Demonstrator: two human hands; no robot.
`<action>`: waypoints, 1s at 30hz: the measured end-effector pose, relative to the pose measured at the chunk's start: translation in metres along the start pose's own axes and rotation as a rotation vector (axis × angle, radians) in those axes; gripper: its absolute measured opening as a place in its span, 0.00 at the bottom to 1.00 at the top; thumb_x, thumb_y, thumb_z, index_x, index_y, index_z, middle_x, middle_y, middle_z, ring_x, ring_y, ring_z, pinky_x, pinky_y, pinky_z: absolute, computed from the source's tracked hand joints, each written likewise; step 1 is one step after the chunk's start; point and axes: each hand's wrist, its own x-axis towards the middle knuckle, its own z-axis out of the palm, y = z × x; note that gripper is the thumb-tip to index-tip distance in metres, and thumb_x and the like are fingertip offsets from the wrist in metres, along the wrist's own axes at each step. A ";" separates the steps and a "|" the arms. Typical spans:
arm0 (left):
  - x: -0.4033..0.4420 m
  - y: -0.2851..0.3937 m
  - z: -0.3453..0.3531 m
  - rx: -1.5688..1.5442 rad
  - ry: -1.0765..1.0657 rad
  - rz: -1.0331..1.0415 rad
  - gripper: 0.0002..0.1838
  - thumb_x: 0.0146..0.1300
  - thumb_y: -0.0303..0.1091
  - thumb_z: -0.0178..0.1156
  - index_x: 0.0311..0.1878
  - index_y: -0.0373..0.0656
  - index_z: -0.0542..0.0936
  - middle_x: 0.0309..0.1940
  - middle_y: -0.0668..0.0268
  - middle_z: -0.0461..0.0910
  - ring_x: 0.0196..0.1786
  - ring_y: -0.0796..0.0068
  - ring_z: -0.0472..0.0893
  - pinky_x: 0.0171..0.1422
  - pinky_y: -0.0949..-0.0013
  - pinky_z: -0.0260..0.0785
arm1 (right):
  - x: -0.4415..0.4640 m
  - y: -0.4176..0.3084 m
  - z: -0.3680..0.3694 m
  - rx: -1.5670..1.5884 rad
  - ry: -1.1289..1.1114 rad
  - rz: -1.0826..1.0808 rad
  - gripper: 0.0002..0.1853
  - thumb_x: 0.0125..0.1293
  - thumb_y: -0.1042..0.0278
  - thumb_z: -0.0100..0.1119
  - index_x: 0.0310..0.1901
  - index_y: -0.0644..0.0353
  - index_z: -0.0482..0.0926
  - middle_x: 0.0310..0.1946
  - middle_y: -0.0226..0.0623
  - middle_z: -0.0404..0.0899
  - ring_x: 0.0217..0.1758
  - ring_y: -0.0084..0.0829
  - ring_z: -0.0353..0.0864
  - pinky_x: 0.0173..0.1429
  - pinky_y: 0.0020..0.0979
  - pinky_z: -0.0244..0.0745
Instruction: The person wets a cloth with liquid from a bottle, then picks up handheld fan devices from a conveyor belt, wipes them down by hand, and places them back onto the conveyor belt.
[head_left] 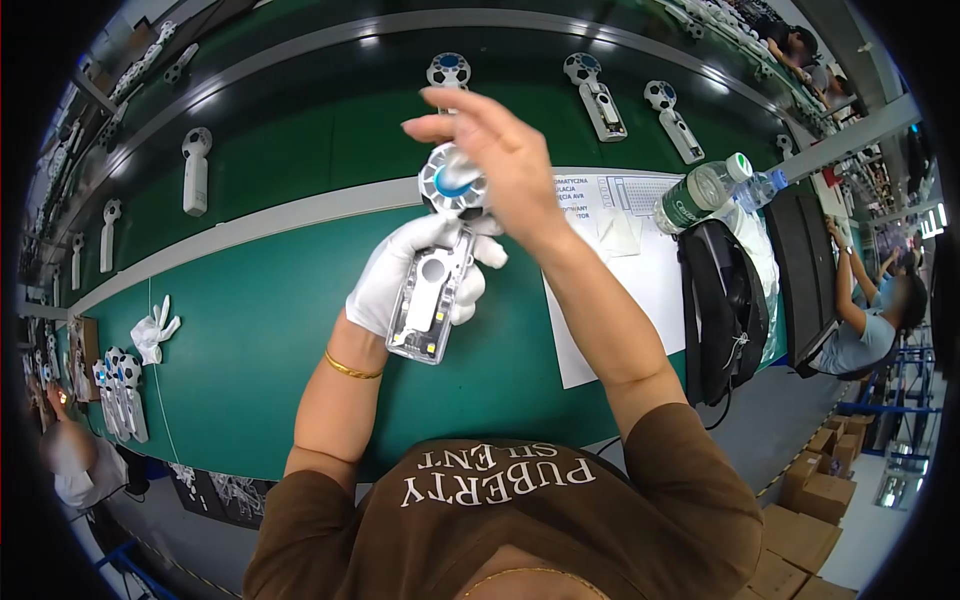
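"What do you have in the head view?"

"My left hand (395, 270), in a white glove, is closed around the fan (425, 300). I have it above the green table (240, 370), round head towards the belt (310, 140), clear case towards me."

"And your right hand?"

"My bare right hand (512, 170) is at the fan's head, fingers reaching across to the left. A blurred white patch (462, 172) shows between them. I can't tell whether I'm gripping anything there, or whether I'm touching the head."

"What's around you?"

"To the right, a printed sheet (590, 345) lies on the table, with a bottle (690, 200) by its far corner and a black bag (722, 310) just beside it. To the left are a loose white glove (152, 334) and a cluster of fans (122, 395). More fans lie spaced along the belt."

"Anyone near?"

"One person (870, 315) at the far right, another (85, 460) at the far left, both well apart from my hands."
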 end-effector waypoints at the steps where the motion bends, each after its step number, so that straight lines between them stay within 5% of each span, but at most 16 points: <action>1: 0.001 -0.002 -0.003 -0.061 -0.016 0.005 0.21 0.72 0.46 0.46 0.49 0.34 0.74 0.33 0.58 0.79 0.22 0.69 0.76 0.21 0.68 0.70 | -0.004 0.000 0.003 -0.315 -0.010 -0.193 0.17 0.72 0.68 0.45 0.56 0.65 0.75 0.41 0.41 0.85 0.45 0.32 0.84 0.50 0.32 0.78; 3: 0.004 -0.006 -0.013 -0.133 -0.075 -0.006 0.22 0.72 0.49 0.44 0.47 0.36 0.72 0.31 0.61 0.76 0.23 0.67 0.75 0.20 0.67 0.68 | -0.005 0.005 0.009 -0.716 -0.004 -0.407 0.15 0.70 0.68 0.46 0.52 0.62 0.79 0.37 0.31 0.87 0.41 0.26 0.83 0.47 0.31 0.75; 10: 0.008 0.003 -0.023 -0.412 -0.314 -0.194 0.26 0.72 0.47 0.43 0.56 0.29 0.67 0.35 0.55 0.71 0.22 0.68 0.73 0.16 0.64 0.69 | 0.024 0.003 -0.013 0.328 -0.197 0.530 0.18 0.71 0.67 0.48 0.56 0.69 0.75 0.42 0.47 0.85 0.42 0.35 0.86 0.47 0.30 0.80; 11: 0.009 0.001 -0.028 -0.461 -0.350 -0.165 0.29 0.73 0.47 0.41 0.60 0.24 0.60 0.37 0.54 0.67 0.19 0.71 0.70 0.11 0.69 0.63 | 0.025 0.010 -0.015 0.402 -0.192 0.529 0.19 0.71 0.68 0.48 0.58 0.71 0.73 0.43 0.51 0.83 0.44 0.39 0.85 0.47 0.33 0.82; 16: 0.012 0.001 -0.029 -0.583 -0.588 -0.213 0.30 0.73 0.48 0.41 0.61 0.24 0.59 0.41 0.50 0.67 0.21 0.70 0.70 0.12 0.70 0.63 | 0.006 0.044 -0.010 0.960 -0.088 0.585 0.22 0.72 0.68 0.47 0.63 0.71 0.66 0.48 0.54 0.80 0.46 0.40 0.85 0.48 0.38 0.84; 21: 0.016 0.006 -0.037 -0.677 -0.504 -0.142 0.31 0.74 0.50 0.40 0.60 0.24 0.59 0.40 0.51 0.67 0.21 0.74 0.69 0.12 0.75 0.59 | 0.004 0.053 -0.010 0.716 0.330 0.553 0.16 0.72 0.71 0.45 0.57 0.71 0.70 0.49 0.55 0.79 0.49 0.41 0.83 0.53 0.38 0.82; 24: 0.019 0.008 -0.035 -0.665 -0.474 -0.142 0.31 0.75 0.50 0.40 0.59 0.25 0.60 0.39 0.53 0.67 0.22 0.75 0.68 0.13 0.77 0.56 | 0.000 0.034 -0.014 0.656 0.430 0.275 0.16 0.73 0.71 0.44 0.56 0.70 0.71 0.49 0.55 0.79 0.50 0.41 0.83 0.55 0.37 0.80; 28: 0.020 -0.001 -0.036 -0.504 -0.365 -0.153 0.30 0.74 0.52 0.40 0.60 0.31 0.62 0.38 0.53 0.68 0.18 0.78 0.65 0.10 0.76 0.56 | -0.008 0.024 0.004 -0.280 0.100 -0.138 0.15 0.74 0.70 0.44 0.54 0.67 0.74 0.42 0.43 0.84 0.47 0.26 0.82 0.51 0.26 0.76; 30: 0.016 0.002 -0.038 -0.379 -0.292 -0.135 0.28 0.74 0.53 0.41 0.60 0.34 0.64 0.37 0.55 0.70 0.20 0.77 0.67 0.12 0.75 0.56 | -0.006 0.025 0.007 -0.003 0.148 0.057 0.14 0.74 0.70 0.44 0.55 0.67 0.74 0.43 0.42 0.84 0.45 0.26 0.82 0.51 0.26 0.76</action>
